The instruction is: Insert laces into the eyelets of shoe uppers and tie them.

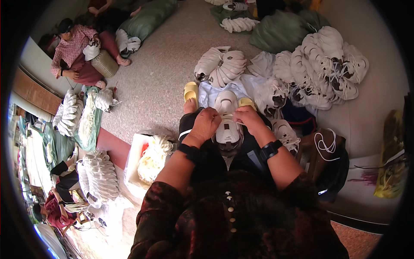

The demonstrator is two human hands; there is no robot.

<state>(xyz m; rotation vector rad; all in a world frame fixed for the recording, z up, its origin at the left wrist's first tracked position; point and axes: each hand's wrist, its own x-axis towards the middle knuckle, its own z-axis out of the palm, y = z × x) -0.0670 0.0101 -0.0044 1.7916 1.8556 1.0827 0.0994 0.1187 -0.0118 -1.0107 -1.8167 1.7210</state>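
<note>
Speckled floor [155, 73]; white shoe [227, 122] fore-and-aft, toe [226, 100] forward.

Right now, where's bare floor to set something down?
Free: grey floor between the person in the pink top and the left yellow slipper, running down toward the white box. Crowded: right, at the white shoe heap; and centre, left hand and right hand at one white shoe.
</note>
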